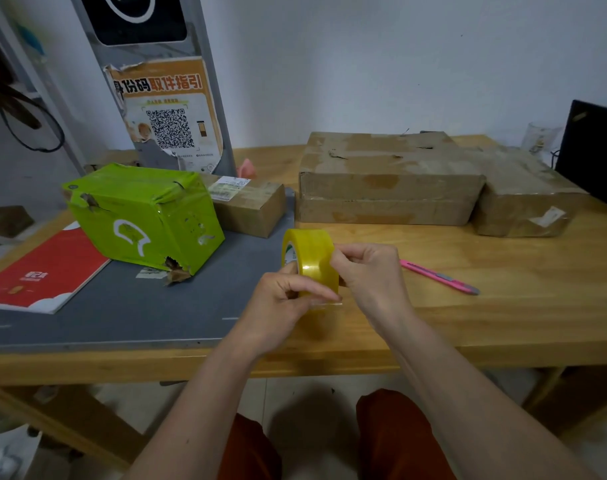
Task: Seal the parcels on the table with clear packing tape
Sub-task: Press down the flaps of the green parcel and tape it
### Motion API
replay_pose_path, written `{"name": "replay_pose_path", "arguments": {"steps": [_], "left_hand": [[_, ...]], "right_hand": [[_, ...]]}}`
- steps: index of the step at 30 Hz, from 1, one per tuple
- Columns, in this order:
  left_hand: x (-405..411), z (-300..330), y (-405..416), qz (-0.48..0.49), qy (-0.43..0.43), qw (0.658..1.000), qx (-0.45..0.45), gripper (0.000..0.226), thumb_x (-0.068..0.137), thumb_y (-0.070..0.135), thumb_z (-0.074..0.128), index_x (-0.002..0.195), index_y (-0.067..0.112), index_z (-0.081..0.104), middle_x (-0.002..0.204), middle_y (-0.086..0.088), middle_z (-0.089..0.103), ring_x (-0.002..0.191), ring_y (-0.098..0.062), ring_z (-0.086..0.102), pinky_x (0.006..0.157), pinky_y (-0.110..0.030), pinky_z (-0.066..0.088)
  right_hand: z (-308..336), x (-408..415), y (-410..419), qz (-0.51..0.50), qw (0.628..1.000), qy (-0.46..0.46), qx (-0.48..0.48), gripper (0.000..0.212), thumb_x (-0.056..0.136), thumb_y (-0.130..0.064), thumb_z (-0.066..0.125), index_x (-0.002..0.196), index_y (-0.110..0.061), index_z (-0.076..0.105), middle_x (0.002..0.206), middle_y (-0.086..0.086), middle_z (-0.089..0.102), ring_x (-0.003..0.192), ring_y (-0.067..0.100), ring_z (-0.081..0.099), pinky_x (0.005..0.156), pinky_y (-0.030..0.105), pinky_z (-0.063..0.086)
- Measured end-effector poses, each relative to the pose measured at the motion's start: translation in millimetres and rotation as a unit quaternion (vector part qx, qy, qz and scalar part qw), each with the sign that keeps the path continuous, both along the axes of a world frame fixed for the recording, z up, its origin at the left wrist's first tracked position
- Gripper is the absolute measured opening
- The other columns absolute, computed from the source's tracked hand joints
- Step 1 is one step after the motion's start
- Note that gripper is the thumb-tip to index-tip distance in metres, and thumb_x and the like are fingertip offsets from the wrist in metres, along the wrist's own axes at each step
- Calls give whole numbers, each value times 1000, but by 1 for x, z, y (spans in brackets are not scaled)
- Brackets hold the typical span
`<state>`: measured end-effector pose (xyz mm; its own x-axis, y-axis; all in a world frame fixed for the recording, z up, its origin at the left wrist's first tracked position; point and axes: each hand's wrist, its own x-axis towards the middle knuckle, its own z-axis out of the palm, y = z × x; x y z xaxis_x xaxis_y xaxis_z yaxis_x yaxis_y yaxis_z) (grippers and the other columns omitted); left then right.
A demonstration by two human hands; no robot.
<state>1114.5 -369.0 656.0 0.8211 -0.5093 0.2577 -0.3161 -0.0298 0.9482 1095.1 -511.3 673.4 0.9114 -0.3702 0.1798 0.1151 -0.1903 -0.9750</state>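
Note:
A yellowish roll of clear packing tape (310,256) is held upright above the table's front edge between both hands. My left hand (281,306) pinches the loose tape end, a short strip peeled toward me. My right hand (368,271) grips the roll's right side. A torn green parcel (143,216) stands tilted on the grey mat (156,313) to the left. A small brown box (250,206) lies behind it. Two flat brown boxes (388,178) are stacked at the back, with another brown parcel (527,199) to their right.
A pink utility knife (440,276) lies on the wooden table (468,323) right of my hands. A red envelope (42,271) lies at the left edge. A grey stand with a poster (167,109) rises behind the green parcel. A dark screen (596,150) stands far right.

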Motion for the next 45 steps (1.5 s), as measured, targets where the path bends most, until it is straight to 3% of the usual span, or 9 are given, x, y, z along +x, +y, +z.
{"name": "replay_pose_path", "arguments": {"steps": [4,8,15,18,22,26,32,39,45], "left_hand": [[-1,-1,-5,10,-10,1000,-13,19,74,20,71,73,36,80,97,12,70,105,-11,63,88,-24,50],[0,-7,-12,3,5,1000,-24,31,79,2,73,73,32,81,101,13,71,108,-10,64,92,-24,50],[-3,-10,-25,20,42,998,-34,28,82,-2,72,74,23,81,101,2,71,104,-14,65,89,-25,52],[0,-11,-30,28,26,999,-28,32,82,-2,72,72,27,81,107,-12,68,105,-19,64,92,-30,53],[-1,-12,-32,23,20,999,-20,30,83,-1,71,73,26,81,108,-11,67,105,-19,63,91,-26,52],[-1,-13,-37,28,11,999,-20,37,83,-1,71,71,33,80,105,-7,66,104,-17,62,88,-25,52],[-3,-16,-37,24,15,999,-31,36,84,-2,70,73,31,80,111,-7,65,109,-17,61,92,-27,51],[-4,-18,-35,17,13,999,-36,34,83,-4,70,74,27,81,107,-5,66,106,-13,62,89,-23,50],[-4,-17,-34,10,11,999,-42,33,82,-5,71,74,26,81,117,-9,64,112,-11,60,93,-21,49]], "right_hand": [[-1,2,-2,-8,1000,5,-21,17,83,-6,62,74,-2,75,75,20,71,65,26,60,66,48,54],[-7,4,-7,-18,998,4,-53,17,82,-9,62,76,4,70,76,27,65,61,19,50,58,47,49],[-12,2,-21,-37,997,-2,-62,21,81,-6,56,69,6,68,69,27,64,57,37,51,58,48,49],[-9,-1,-23,-34,999,-1,-29,32,86,-14,67,56,-20,71,61,3,70,60,22,62,60,38,50],[-9,-1,-28,-26,999,18,5,21,89,-13,67,73,-4,76,81,19,73,71,28,69,67,38,55],[-11,2,-27,-29,999,24,7,28,90,-12,60,78,12,66,79,32,67,61,36,57,62,46,51],[-8,-3,-27,7,983,60,172,24,89,-2,62,71,-11,75,72,10,74,73,21,70,68,31,54],[-5,-5,-29,21,968,94,231,12,82,-19,76,84,-6,76,82,12,76,83,25,73,74,32,58],[-3,-5,-30,16,959,106,262,2,85,-4,69,85,-4,71,82,15,74,77,23,72,67,30,56]]}}
